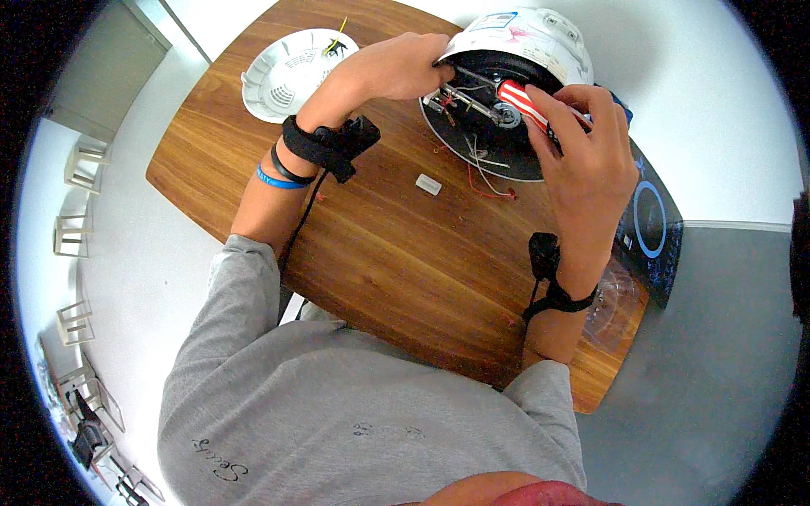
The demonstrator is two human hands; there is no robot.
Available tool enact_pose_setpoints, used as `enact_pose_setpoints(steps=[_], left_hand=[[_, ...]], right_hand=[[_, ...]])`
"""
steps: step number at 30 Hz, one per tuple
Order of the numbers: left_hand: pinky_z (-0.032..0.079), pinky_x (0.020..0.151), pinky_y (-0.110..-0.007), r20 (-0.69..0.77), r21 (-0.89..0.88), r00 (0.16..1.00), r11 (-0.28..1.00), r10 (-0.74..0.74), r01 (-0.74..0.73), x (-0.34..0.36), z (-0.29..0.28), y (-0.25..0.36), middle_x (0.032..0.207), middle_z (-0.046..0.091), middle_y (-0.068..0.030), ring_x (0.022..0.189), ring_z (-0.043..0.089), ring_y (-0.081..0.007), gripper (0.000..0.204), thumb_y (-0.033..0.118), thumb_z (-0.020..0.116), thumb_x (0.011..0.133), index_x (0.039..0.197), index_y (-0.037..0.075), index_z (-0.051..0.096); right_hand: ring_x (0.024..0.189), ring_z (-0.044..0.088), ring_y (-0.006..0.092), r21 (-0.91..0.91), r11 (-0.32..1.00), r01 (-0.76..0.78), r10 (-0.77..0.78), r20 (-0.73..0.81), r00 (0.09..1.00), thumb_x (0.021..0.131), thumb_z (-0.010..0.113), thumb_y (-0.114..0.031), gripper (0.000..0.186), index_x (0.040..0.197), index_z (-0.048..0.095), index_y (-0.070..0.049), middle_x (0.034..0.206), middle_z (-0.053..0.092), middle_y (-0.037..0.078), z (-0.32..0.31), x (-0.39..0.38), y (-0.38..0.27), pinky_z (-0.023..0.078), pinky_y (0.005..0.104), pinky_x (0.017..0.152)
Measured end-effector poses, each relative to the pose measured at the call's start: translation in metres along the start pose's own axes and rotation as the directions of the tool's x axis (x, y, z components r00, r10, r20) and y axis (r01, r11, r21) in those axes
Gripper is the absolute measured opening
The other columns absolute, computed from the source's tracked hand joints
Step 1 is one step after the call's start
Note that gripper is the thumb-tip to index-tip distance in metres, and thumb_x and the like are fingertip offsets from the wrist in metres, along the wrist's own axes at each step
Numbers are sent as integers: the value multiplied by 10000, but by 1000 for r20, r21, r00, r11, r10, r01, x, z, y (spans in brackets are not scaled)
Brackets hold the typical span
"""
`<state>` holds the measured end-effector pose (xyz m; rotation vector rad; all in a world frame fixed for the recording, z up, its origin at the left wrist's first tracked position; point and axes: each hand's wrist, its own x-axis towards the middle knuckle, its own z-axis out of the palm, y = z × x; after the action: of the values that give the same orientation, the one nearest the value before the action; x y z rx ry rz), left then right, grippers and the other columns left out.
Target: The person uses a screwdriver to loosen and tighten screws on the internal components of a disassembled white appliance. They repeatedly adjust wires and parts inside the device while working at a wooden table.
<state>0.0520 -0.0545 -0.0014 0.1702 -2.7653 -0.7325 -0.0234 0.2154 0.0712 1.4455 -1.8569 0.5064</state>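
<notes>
A white round appliance (531, 29) lies tipped at the back of the table, its black underside (468, 143) showing metal parts and loose red and white wires. My left hand (396, 67) is closed at the appliance's left rim, fingertips partly hidden there. My right hand (578, 143) grips a red-and-white-handled screwdriver (519, 97), whose shaft points up and left into the underside near my left fingers. A small white plastic piece (428, 183) lies on the wood below the appliance.
A white vented plastic cover (283, 72) with a yellow item is at the back left of the wooden table (396, 270). A dark panel with a blue ring (666, 257) and clear plastic (612, 304) are at right. Chairs (74, 236) line the far left wall.
</notes>
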Motion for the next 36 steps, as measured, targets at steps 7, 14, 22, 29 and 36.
enact_pose_setpoints(steps=[7,14,22,29,36], left_hand=[[550,924,-540,-83,-27,993,996,78,-81,-3,0,4,1112,736,-277,1083,695,-476,360,247,620,987,1279,40,658],[546,991,-509,16,-8,1000,1000,8,-7,0,-3,5,1229,724,-238,1164,683,-445,429,178,641,983,1402,92,609],[550,934,-519,-52,-34,992,993,114,-115,-3,-5,-1,1112,744,-257,1088,695,-467,339,212,617,989,1292,64,656],[548,920,-516,-36,-73,997,995,69,-71,-5,-6,-3,1120,741,-259,1082,697,-466,361,191,613,984,1321,67,644],[550,918,-520,-56,-43,992,992,116,-119,-2,1,-9,1140,739,-257,1090,692,-474,385,200,617,982,1347,76,629]], right_hand=[[953,670,218,14,999,-31,31,3,1000,837,821,-177,226,1059,787,-198,1048,651,-8,-1,0,0,596,349,744],[944,664,222,20,999,-45,44,20,999,833,821,-164,236,1065,789,-198,1042,651,-4,-5,0,-2,599,350,742],[939,647,218,58,998,9,-9,-8,1000,798,847,-99,308,1086,802,-199,1031,642,9,7,-1,0,582,352,759],[983,633,268,84,994,-75,75,-1,997,837,795,-102,293,1107,775,-213,1084,628,24,12,-6,-11,609,382,762],[1010,617,293,114,987,-111,110,16,994,837,791,-87,288,1106,777,-189,1090,620,51,9,-4,-17,582,414,843]])
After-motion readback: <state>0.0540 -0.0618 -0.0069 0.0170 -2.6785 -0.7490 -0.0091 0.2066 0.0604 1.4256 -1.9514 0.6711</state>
